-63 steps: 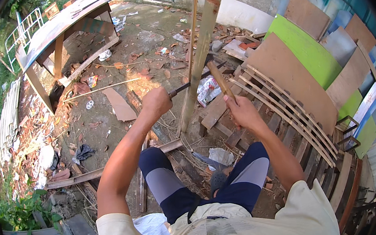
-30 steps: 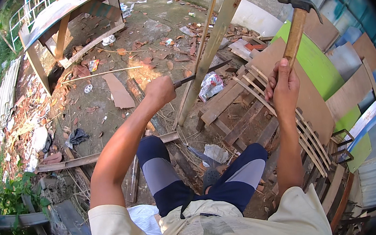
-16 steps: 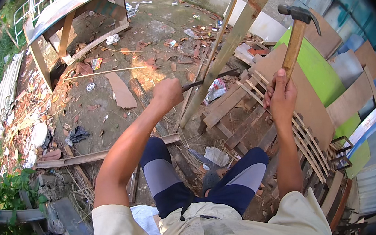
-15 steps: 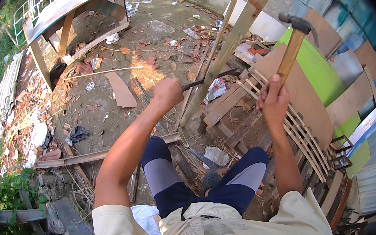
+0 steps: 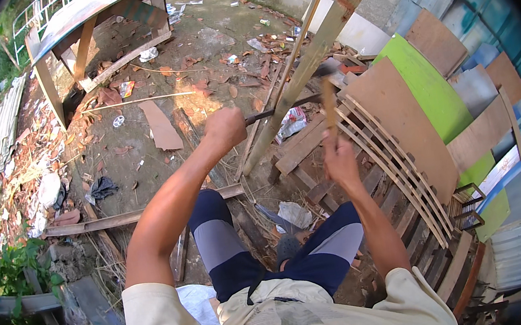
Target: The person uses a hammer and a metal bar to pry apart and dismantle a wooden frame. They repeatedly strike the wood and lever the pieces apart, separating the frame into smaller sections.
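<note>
Hammer handle (image 5: 330, 104) fills right grip (image 5: 340, 160), open gap to edge of post (image 5: 307, 74); left grip (image 5: 224, 128) clasps bladed tool (image 5: 261, 117).

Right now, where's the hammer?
In the head view, right of centre, the hammer is in the right hand, its blurred head near the slanting wooden post.

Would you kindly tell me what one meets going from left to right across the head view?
Pale corrugated sheets → crumpled black plastic → brown flat piece → left hand → dark bladed tool → right hand holding the blurred hammer → small slatted brown frame.
</note>
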Demonstrator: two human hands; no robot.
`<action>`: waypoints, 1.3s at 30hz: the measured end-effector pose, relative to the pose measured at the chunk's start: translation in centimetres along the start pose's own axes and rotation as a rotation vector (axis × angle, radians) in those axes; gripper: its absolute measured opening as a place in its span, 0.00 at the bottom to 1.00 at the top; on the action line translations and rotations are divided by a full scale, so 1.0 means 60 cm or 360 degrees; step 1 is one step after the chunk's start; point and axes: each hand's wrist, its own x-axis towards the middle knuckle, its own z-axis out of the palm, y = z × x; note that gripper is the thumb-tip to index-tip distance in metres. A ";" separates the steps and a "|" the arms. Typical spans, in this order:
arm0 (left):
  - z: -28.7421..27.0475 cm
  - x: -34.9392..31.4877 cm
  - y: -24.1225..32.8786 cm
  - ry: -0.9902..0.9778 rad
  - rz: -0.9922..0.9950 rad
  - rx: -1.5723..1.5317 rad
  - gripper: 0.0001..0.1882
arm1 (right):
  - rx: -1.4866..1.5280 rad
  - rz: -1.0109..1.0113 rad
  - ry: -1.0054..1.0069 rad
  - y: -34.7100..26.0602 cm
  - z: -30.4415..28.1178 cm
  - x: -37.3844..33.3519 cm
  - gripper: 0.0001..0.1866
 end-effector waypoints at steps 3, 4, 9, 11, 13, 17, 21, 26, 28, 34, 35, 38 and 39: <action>0.034 -0.011 0.006 -0.0040 -0.0055 -0.0089 0.12 | -0.0151 0.0636 -0.0519 -0.013 -0.002 -0.015 0.25; 0.038 -0.007 0.002 -0.0042 -0.0105 -0.0127 0.12 | -0.0059 0.0454 -0.0421 -0.041 -0.010 -0.002 0.25; 0.056 -0.011 0.016 -0.0038 -0.0057 -0.0143 0.12 | 0.0493 -0.0045 0.0134 -0.135 -0.063 0.004 0.24; 0.046 -0.003 0.026 -0.0065 -0.0058 -0.0154 0.12 | 0.0452 -0.0048 0.0248 -0.074 -0.044 -0.008 0.24; 0.041 -0.002 0.029 -0.0096 -0.0008 -0.0144 0.12 | 0.0022 0.0305 -0.0012 0.003 -0.024 -0.037 0.24; 0.038 0.002 0.026 -0.0128 -0.0029 -0.0098 0.12 | -0.0084 0.0651 -0.0436 -0.017 -0.030 -0.033 0.24; 0.049 0.002 -0.003 -0.0013 -0.0048 -0.0128 0.15 | 0.0302 0.0166 0.0060 -0.094 -0.074 -0.013 0.24; 0.048 0.006 0.011 -0.0031 0.0002 -0.0148 0.15 | 0.0158 0.0156 0.0082 0.003 -0.016 -0.020 0.24; 0.052 -0.002 0.000 -0.0025 0.0047 -0.0113 0.15 | 0.0131 0.0586 -0.0278 0.023 -0.012 -0.015 0.24; 0.035 -0.009 -0.026 -0.0097 -0.0129 -0.0105 0.13 | 0.0377 0.0171 0.0238 -0.100 -0.090 -0.002 0.22; 0.036 -0.008 -0.033 -0.0093 -0.0125 -0.0101 0.13 | 0.0455 0.0066 0.0304 -0.104 -0.089 -0.003 0.22; 0.038 -0.003 -0.018 -0.0087 -0.0092 -0.0069 0.13 | 0.0469 -0.0135 0.0425 -0.045 -0.040 -0.017 0.23; 0.035 0.000 -0.011 -0.0077 -0.0055 -0.0064 0.13 | -0.0088 -0.0141 0.0210 0.024 -0.009 -0.017 0.24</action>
